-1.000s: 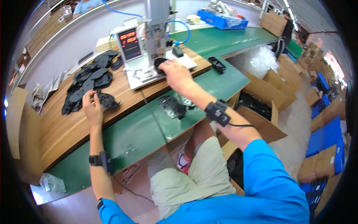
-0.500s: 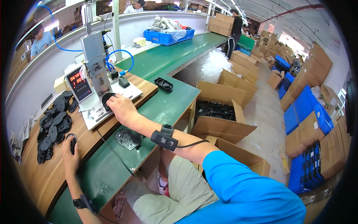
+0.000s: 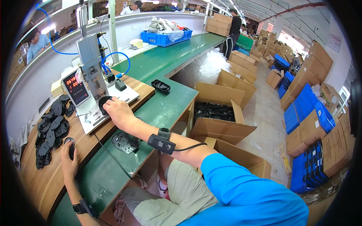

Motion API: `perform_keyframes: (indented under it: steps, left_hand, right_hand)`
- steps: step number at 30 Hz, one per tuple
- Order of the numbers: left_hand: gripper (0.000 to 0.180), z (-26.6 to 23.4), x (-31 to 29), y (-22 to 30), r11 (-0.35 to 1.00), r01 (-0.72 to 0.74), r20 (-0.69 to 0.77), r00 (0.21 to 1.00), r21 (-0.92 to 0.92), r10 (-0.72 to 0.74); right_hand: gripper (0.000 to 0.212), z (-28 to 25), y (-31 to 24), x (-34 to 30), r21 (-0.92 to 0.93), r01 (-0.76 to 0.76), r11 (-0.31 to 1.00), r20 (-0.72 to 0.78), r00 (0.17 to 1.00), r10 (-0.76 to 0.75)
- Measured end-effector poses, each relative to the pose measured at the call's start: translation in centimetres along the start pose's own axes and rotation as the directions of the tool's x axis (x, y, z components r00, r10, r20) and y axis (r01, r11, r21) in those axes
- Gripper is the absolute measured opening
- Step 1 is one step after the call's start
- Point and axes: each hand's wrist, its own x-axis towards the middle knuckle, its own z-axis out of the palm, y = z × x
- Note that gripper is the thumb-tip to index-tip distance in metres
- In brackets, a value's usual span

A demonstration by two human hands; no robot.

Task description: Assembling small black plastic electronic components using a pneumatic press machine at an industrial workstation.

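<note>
Right hand (image 3: 120, 114) half-curled, fingertips gripping a black oval shell (image 3: 103, 106) at the foot of the bench press (image 3: 89, 51) (its display (image 3: 76, 89) lit red). Left hand (image 3: 69, 162) loosely cupped round a second black oval piece (image 3: 71, 150) over the wooden board (image 3: 57, 179), near heaped black parts (image 3: 51, 130).

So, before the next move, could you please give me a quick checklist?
1. Right-hand grip on the black piece at the press: ok, fingertips on it.
2. That piece seated squarely: cannot tell, partly covered.
3. Right fingers clear of the press: not ok, they look very near it.
4. Left-hand grip on an oval piece: ok, held.
5. Display lit: ok, red digits showing.
6. Pile of dark pieces near the left hand: ok, on the wooden board.
</note>
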Motion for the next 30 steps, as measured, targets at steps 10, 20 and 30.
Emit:
perform_keyframes:
  steps: [10,20,30]
  left_hand:
    - [0.039,-0.1,0.0,0.2,0.999,0.021,0.019,1.0,0.025,-0.021]
    - [0.037,0.0,-0.2,0.7,0.993,0.0,0.032,0.999,0.114,-0.004]
    - [0.036,0.1,-0.2,0.7,0.994,0.018,0.008,1.0,0.104,-0.019]
  right_hand:
    - [0.015,-0.1,-0.2,0.0,0.04,-0.021,0.999,-0.002,1.0,0.021]
    - [0.018,-0.1,-0.3,0.0,0.042,-0.019,0.999,-0.009,1.0,0.02]
    - [0.011,0.2,-0.3,-0.1,0.023,-0.026,0.999,0.014,1.0,0.025]
